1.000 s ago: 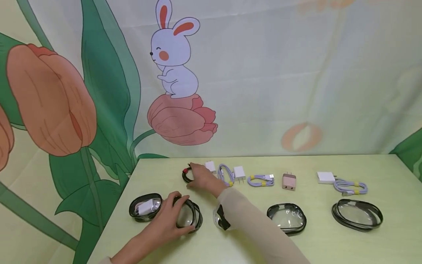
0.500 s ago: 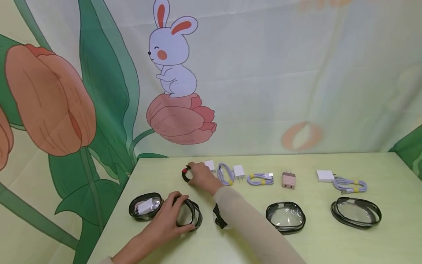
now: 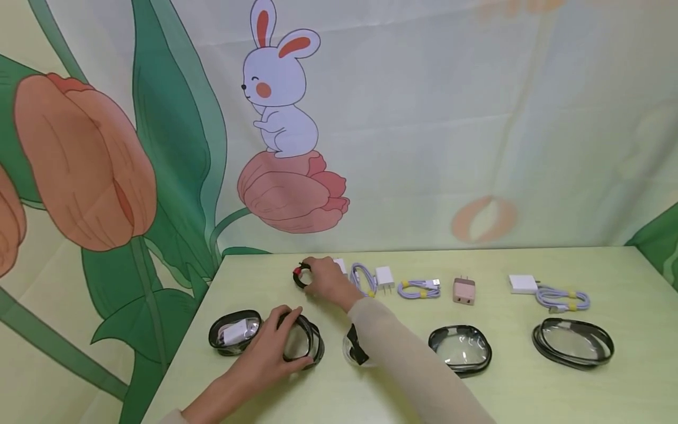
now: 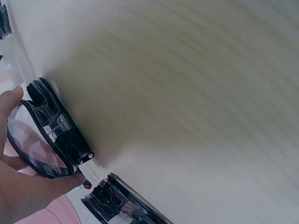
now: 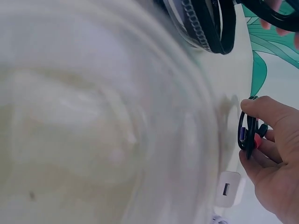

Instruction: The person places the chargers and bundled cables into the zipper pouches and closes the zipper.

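Note:
My left hand (image 3: 265, 350) grips a clear zip case (image 3: 318, 347) with black trim, its fingers and thumb spread around the rim. In the left wrist view the same case (image 4: 70, 135) shows its black zipper side, with the thumb at one end. At the back left of the table my right hand (image 3: 332, 284) pinches a coiled black cable (image 3: 296, 278) fastened with a red tie. The right wrist view shows the cable coil (image 5: 250, 133) between thumb and fingers. Just right of that hand, a white wall charger (image 3: 340, 266) is partly hidden.
Lilac cables (image 3: 363, 279) and chargers, including a pink one (image 3: 464, 291), line the table's back. A clear case (image 3: 235, 333) with a white charger inside lies left. Two clear cases (image 3: 459, 351) (image 3: 573, 344) lie right. The right sleeve partly covers another clear case (image 3: 356, 348).
Both hands stay nearly in place. The right hand and the black cable shift only slightly, and the left hand keeps its grip on the case.

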Demonstrator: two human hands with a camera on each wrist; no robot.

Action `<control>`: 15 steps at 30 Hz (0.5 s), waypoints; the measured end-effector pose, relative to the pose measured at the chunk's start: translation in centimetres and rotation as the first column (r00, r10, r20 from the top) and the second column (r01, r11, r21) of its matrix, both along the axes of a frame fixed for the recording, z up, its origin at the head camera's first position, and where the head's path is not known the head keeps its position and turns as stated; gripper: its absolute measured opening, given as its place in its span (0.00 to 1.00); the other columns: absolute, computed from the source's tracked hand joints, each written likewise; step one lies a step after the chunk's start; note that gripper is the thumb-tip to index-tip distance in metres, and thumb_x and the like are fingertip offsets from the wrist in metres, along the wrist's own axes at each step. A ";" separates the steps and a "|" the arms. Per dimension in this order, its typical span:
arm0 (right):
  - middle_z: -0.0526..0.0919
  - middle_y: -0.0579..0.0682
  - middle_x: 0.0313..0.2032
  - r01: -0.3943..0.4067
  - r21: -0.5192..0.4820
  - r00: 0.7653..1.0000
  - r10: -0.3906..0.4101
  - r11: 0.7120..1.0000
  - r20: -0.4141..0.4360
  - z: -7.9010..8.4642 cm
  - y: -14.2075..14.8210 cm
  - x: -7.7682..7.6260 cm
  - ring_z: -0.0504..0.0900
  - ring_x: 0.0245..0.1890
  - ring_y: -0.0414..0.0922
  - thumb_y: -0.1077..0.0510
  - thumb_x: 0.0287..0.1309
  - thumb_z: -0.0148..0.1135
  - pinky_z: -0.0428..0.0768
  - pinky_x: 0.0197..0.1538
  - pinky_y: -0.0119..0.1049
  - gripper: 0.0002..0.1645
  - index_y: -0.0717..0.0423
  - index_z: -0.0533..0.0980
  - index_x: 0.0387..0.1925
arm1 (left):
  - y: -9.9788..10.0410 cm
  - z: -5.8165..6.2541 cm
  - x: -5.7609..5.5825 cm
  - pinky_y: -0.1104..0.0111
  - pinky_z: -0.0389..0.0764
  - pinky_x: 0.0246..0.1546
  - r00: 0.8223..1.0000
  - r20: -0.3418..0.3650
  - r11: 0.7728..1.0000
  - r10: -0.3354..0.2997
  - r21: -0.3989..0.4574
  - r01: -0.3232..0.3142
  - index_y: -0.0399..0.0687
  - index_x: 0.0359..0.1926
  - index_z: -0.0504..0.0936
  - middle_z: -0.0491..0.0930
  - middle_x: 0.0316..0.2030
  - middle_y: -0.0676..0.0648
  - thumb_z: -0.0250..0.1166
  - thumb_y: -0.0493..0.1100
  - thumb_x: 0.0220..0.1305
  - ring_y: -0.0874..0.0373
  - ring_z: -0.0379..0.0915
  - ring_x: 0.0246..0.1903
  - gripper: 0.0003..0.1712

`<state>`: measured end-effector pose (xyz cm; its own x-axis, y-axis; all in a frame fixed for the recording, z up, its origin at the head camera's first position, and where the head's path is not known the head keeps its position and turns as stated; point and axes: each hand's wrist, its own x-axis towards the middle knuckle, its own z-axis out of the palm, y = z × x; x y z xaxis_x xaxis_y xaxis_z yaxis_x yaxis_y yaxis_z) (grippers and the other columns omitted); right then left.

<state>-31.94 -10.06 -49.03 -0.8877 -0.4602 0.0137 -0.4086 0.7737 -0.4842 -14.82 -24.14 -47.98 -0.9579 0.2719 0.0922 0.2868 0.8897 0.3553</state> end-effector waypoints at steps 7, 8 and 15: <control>0.85 0.49 0.44 -0.029 0.031 0.999 0.030 0.999 -0.033 1.0 1.0 -0.2 0.82 0.45 0.47 0.54 0.51 0.79 0.82 0.45 0.39 0.40 0.49 0.74 0.67 | 0.0 -0.2 -0.3 0.47 0.71 0.65 0.999 -0.039 1.000 -0.025 -0.002 0.025 0.43 0.73 0.67 0.63 0.70 0.38 0.80 0.59 0.52 0.41 0.64 0.68 0.54; 0.85 0.49 0.44 -0.035 0.034 0.999 0.037 0.999 -0.040 1.1 1.2 -0.2 0.82 0.45 0.48 0.54 0.51 0.79 0.82 0.45 0.39 0.41 0.49 0.74 0.67 | 0.0 -0.2 -0.3 0.46 0.69 0.66 0.998 -0.050 0.999 -0.034 -0.003 0.034 0.41 0.73 0.67 0.63 0.70 0.38 0.80 0.58 0.52 0.40 0.63 0.69 0.53; 0.87 0.53 0.47 -0.098 0.026 0.992 0.099 0.995 -0.072 2.2 2.2 0.4 0.81 0.40 0.45 0.53 0.52 0.78 0.82 0.44 0.39 0.39 0.50 0.75 0.66 | -0.2 -0.4 -0.3 0.46 0.66 0.68 0.994 -0.086 0.998 -0.060 -0.004 0.060 0.40 0.72 0.67 0.65 0.69 0.37 0.78 0.58 0.54 0.38 0.60 0.71 0.52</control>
<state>-31.52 -7.82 -46.84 -0.8351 -0.5462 0.0653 -0.5168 0.7382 -0.4337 -15.15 -24.35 -48.34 -0.9284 0.3288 0.1731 0.3691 0.8705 0.3256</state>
